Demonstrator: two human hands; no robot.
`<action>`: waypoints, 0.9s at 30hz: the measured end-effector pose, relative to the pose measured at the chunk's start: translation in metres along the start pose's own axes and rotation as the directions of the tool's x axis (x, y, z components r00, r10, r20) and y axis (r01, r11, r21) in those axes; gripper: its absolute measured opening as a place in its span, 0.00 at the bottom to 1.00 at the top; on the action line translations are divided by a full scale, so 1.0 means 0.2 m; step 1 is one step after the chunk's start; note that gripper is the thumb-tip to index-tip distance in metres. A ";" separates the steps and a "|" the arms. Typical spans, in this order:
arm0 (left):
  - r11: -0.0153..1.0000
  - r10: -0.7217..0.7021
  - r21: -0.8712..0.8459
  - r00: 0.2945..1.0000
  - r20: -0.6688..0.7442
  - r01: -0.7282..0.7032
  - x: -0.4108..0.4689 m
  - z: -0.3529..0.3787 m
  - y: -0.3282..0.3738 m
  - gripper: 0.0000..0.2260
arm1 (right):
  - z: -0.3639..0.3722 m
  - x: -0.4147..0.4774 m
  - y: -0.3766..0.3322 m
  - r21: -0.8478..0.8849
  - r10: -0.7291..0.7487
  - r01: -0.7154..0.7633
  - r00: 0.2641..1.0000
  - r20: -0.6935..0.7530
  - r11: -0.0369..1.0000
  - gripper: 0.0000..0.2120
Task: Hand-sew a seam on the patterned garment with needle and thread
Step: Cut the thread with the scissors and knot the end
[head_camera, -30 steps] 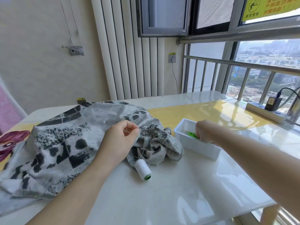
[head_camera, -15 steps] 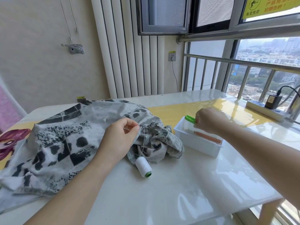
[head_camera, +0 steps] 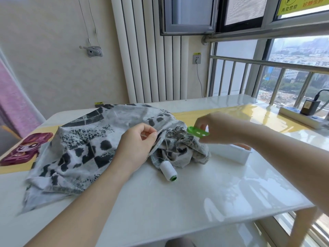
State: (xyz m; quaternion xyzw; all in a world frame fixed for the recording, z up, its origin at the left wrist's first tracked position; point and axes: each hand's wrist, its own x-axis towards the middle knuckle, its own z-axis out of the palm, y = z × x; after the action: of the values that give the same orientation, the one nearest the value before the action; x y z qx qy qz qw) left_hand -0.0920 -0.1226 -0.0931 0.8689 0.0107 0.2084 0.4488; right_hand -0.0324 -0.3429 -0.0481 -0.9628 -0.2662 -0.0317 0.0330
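The grey garment with black patches (head_camera: 85,148) lies crumpled on the left half of the white table (head_camera: 204,196). My left hand (head_camera: 137,145) rests on it and pinches a needle with thin thread at a fold. The thread runs down to a white spool with a green core (head_camera: 168,170) lying on its side just in front of the cloth. My right hand (head_camera: 219,129) holds a flat green plastic tool (head_camera: 197,131) in the air above the garment's right end.
A white plastic tray (head_camera: 236,154) stands on the table behind my right forearm. A pink cartoon phone case (head_camera: 26,148) lies at the far left. A power strip with a plugged charger (head_camera: 302,116) sits at the right by the window railing.
My right hand has lifted the green tool out of the white tray and carried it left toward the garment. My left hand keeps its pinch on the needle.
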 end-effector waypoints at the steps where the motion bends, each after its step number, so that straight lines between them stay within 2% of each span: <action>1: 1.000 -0.006 0.003 1.000 -0.004 0.006 -0.01 -0.01 -0.01 0.07 | 0.00 -0.03 -0.06 -0.030 -0.055 0.058 0.993 0.104 0.998 0.14; 3: 1.000 -0.013 0.013 1.000 -0.018 0.013 -0.05 -0.05 -0.04 0.08 | 0.05 -0.09 -0.17 -0.077 -0.122 0.151 0.947 0.297 0.986 0.15; 5: 1.000 -0.021 0.022 0.999 -0.032 0.022 -0.08 -0.09 -0.06 0.07 | 0.12 -0.14 -0.25 -0.066 -0.163 0.207 0.898 0.408 0.976 0.17; 9: 0.999 -0.033 0.026 0.998 -0.056 0.034 -0.15 -0.17 -0.10 0.06 | 0.26 -0.19 -0.33 -0.089 -0.195 0.254 0.887 0.418 0.963 0.19; 12: 1.000 -0.027 0.003 0.997 -0.079 0.027 -0.19 -0.23 -0.12 0.05 | 0.29 -0.19 -0.32 -0.087 -0.166 0.223 0.890 0.424 0.971 0.18; 14: 1.000 -0.022 -0.002 0.995 -0.100 0.022 -0.21 -0.27 -0.12 0.04 | 0.27 -0.17 -0.31 -0.018 -0.157 0.178 0.906 0.392 0.984 0.18; 17: 1.000 -0.012 0.004 0.991 -0.131 0.012 -0.22 -0.31 -0.13 0.04 | 0.24 -0.10 -0.34 0.145 -0.120 0.098 0.981 0.150 0.985 0.12; 19: 1.000 -0.020 -0.007 0.989 -0.147 0.020 -0.23 -0.34 -0.14 0.05 | 0.25 -0.05 -0.39 0.106 -0.060 0.056 0.997 0.039 0.993 0.15; 24: 0.999 -0.038 -0.029 0.983 -0.182 0.034 -0.24 -0.40 -0.18 0.05 | 0.40 0.03 -0.48 -0.047 -0.016 0.018 0.999 0.050 0.999 0.19; 27: 0.993 -0.095 -0.085 0.978 -0.187 0.080 -0.25 -0.43 -0.21 0.04 | 0.43 0.05 -0.50 -0.034 -0.019 0.021 0.998 0.060 0.999 0.16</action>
State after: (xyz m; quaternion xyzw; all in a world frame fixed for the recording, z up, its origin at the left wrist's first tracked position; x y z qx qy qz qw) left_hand -0.1616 -0.0412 -0.1001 0.8258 0.0839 0.2708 0.4876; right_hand -0.0717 -0.2447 -0.1277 -0.9610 -0.2763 -0.0081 0.0080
